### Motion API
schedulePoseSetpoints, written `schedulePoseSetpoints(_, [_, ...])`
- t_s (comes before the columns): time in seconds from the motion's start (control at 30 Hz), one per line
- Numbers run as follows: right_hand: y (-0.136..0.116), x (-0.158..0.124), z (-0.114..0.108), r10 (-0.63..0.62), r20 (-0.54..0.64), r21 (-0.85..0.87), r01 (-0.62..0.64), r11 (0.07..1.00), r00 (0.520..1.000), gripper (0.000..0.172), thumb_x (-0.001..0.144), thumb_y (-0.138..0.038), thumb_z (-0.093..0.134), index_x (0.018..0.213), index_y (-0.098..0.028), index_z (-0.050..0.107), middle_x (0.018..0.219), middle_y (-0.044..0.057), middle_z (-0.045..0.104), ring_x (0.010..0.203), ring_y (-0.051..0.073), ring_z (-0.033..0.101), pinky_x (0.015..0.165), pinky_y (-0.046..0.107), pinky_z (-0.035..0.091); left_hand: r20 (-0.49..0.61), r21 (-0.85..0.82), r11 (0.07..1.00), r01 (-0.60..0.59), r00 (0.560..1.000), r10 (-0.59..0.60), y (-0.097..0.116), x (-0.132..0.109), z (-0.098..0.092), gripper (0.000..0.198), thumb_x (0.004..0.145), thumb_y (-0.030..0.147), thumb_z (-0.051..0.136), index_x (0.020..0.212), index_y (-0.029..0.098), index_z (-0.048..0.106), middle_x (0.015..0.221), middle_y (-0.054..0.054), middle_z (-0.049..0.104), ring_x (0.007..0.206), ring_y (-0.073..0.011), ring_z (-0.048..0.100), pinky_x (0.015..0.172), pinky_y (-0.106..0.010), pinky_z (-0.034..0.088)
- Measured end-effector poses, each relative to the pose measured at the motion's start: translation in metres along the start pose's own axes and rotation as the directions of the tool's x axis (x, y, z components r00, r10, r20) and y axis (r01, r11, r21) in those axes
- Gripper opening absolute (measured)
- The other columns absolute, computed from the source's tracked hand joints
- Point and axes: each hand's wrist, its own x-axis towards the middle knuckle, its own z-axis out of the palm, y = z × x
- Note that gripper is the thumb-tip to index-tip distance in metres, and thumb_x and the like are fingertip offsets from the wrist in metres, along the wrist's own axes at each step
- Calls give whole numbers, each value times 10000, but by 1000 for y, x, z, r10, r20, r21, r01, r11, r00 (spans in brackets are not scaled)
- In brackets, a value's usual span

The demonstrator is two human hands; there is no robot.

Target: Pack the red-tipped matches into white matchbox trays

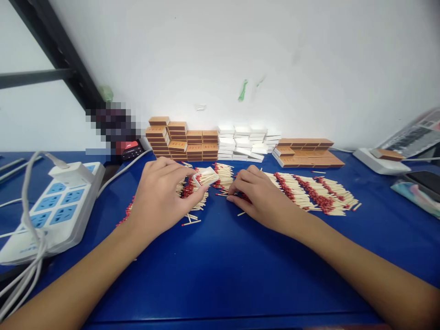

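Observation:
My left hand [161,192] is closed on a small white matchbox tray [206,176], pinched between thumb and fingers. Several red-headed matches lie inside the tray, which is tilted toward me. To the right, my right hand [254,195] rests low over the blue table with its fingers pinched together. A match [222,195] sticks out leftward from those fingertips. Loose matches [225,174] lie between and behind both hands, and some are hidden under them. A large spread of matches [312,192] in rows stretches to the right of my right hand.
Along the wall stand stacked brown matchboxes [194,146], white trays [240,142] and flat rows of brown sleeves [305,153]. A power strip [58,206] with cables lies at left. On the right are a white device [381,161] and a dark phone-like object [426,181] on the blue table [220,275].

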Motion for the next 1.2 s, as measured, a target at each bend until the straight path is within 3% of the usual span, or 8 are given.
schedulePoseSetpoints(0.17, [-2, 2, 3, -24, -3, -5, 24, 1000, 1000, 142, 1056, -189, 617, 931, -187, 683, 955, 100, 653, 979, 269, 513, 847, 393, 439, 26, 12, 1000, -16, 1000, 16, 4, -2, 1, 202, 927, 403, 809, 983, 209, 793, 927, -54, 823, 922, -277, 704, 825, -454, 504])
schedulePoseSetpoints(0.43, [5, -3, -9, -52, 100, -78, 60, 995, 994, 162, 1065, -190, 580, 916, -193, 645, 996, 106, 652, 942, 260, 518, 847, 398, 426, 28, 6, 1000, -12, 1000, 12, 4, -3, 2, 235, 938, 416, 794, 1015, 193, 792, 985, -77, 822, 962, -290, 709, 859, -470, 511])
schedulePoseSetpoints(0.6, [6, -3, -11, -38, 83, -54, 42, 998, 996, 54, 1053, -204, 609, 1017, -203, 650, 1018, 98, 658, 961, 264, 529, 845, 395, 422, 34, -11, 1000, -5, 999, 6, 5, -4, 3, 229, 930, 407, 803, 1018, 195, 795, 964, -69, 813, 950, -282, 705, 858, -465, 504])
schedulePoseSetpoints(0.93, [2, -3, -6, -65, 61, -38, 67, 997, 996, 181, 1075, -164, 538, 933, -192, 648, 991, 104, 661, 947, 255, 524, 831, 390, 431, 23, -15, 1000, -15, 1000, 15, 6, -3, 2, 211, 932, 386, 802, 1019, 194, 795, 951, -62, 815, 936, -279, 700, 856, -467, 500])
schedulePoseSetpoints(1.2, [-2, -3, -11, -51, 86, -3, 51, 999, 995, 152, 1039, -146, 582, 902, -199, 622, 975, 94, 657, 945, 254, 535, 834, 388, 431, 23, -17, 1000, -25, 999, 26, 6, -3, 2, 211, 935, 381, 801, 1019, 187, 794, 949, -71, 810, 947, -286, 705, 867, -464, 496])
